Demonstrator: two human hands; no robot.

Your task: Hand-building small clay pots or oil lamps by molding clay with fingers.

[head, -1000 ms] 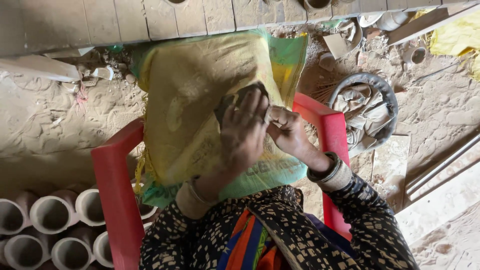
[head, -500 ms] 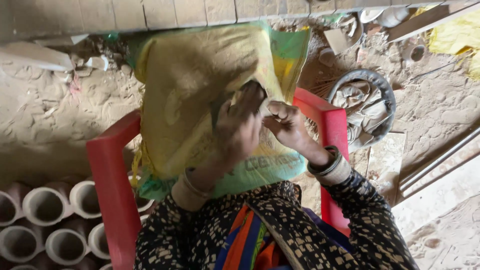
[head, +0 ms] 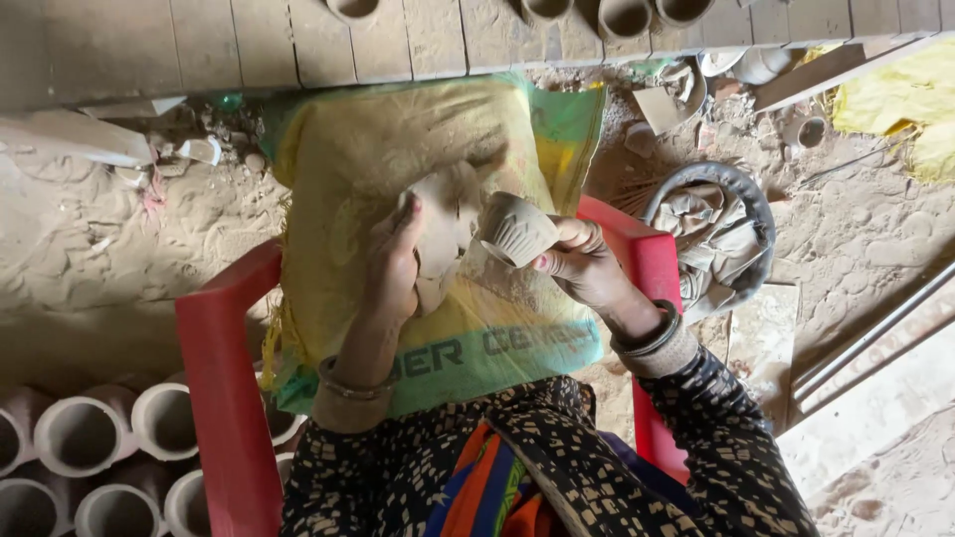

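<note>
The right hand [head: 582,264] closes its fingers around a small ribbed cup of grey unfired clay [head: 515,229], held tilted above the yellow and green woven sack [head: 348,159]. The left hand [head: 396,264] presses flat, fingers together, on a soft grey clay lump [head: 448,214] just left of the cup. The cup looks light, damp and easily dented; its thicker base seems the safest hold. The sack drapes a red plastic chair [head: 224,398].

A large woven sack [head: 438,249] lies spread flat over a red plastic chair [head: 224,398], in the middle of the view. The sack is dusty yellow over most of its face, with a green band along its near edge and green at its far right corner. Dark printed lettering runs across the green band. No other packages, signs or screens are visible.
</note>
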